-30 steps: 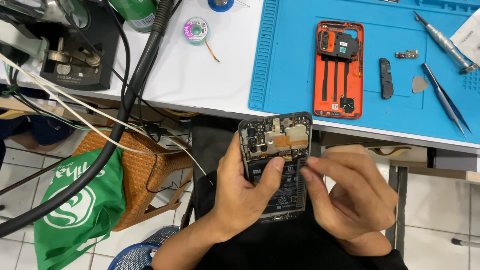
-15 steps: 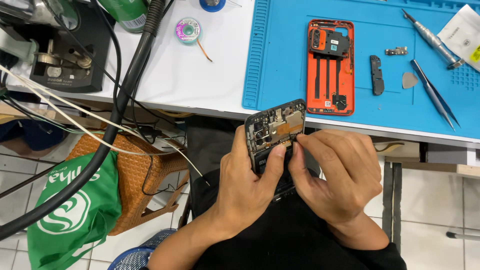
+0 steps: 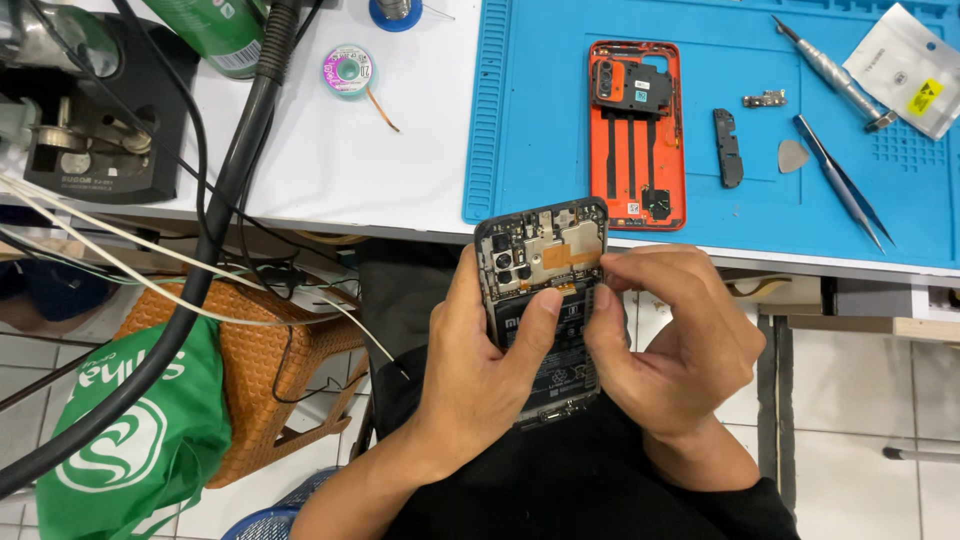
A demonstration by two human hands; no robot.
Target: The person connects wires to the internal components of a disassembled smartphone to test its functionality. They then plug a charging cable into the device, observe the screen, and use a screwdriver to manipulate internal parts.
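Head view: at lower centre of the frame, our left hand point(image 3: 480, 375) grips the opened phone point(image 3: 545, 300) (back cover removed), thumb across its battery. Our right hand point(image 3: 675, 345) pinches its right edge, below the blue mat point(image 3: 530, 110).

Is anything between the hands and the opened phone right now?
No. The left hand holds the opened phone directly, thumb on the battery; the right hand touches its right edge. Nothing visible lies between.

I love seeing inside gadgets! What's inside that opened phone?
The opened black phone shows camera lenses, a copper-coloured patch and a dark battery. The left hand and right hand cover its edges.
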